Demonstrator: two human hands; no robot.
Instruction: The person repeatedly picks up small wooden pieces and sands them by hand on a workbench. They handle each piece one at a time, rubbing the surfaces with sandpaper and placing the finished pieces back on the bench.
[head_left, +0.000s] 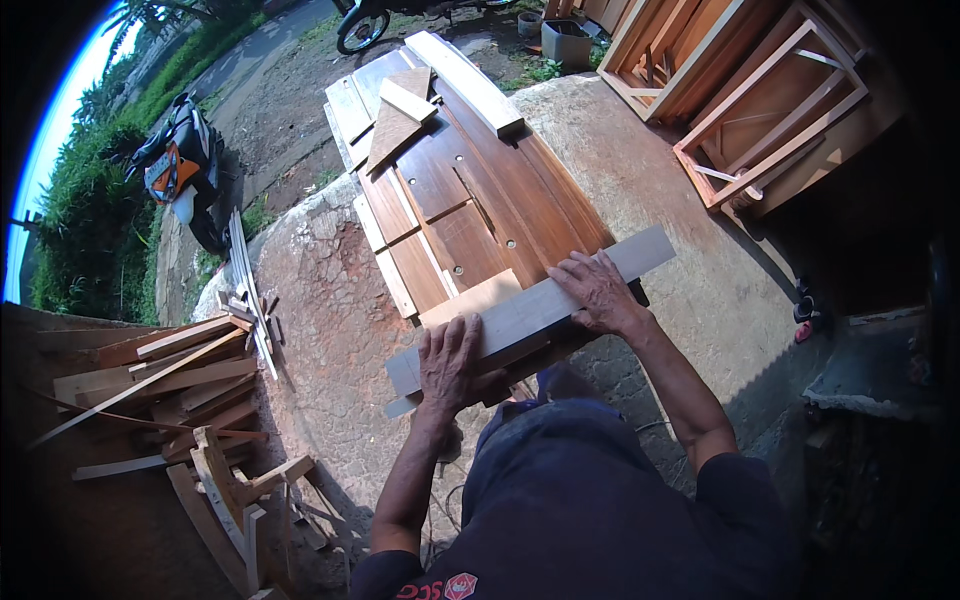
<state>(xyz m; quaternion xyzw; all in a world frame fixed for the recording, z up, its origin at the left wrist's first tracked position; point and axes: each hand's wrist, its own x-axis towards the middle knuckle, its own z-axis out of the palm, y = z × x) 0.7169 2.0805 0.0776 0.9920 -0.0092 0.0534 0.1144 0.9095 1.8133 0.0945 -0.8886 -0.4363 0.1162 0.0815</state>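
Observation:
A long pale wooden board (529, 311) lies crosswise over the near end of a workbench topped with brown wooden panels (517, 195). My left hand (450, 364) grips the board near its left end, fingers over the top and thumb at the near edge. Towards the right end, my right hand (596, 292) rests on it with the fingers over the far edge. Part of a lighter wood piece (472, 296) shows just beyond the board. Farther up the bench, a small pale block (408, 100) lies on a pointed brown wood piece (397, 124).
A thick pale beam (465, 82) lies along the bench's far right side. Wood offcuts (187, 375) are heaped on the left, with a rough wooden stand (225, 487) nearer. Wooden frames (780, 112) lean at the upper right. A motorcycle (184, 172) stands at the left.

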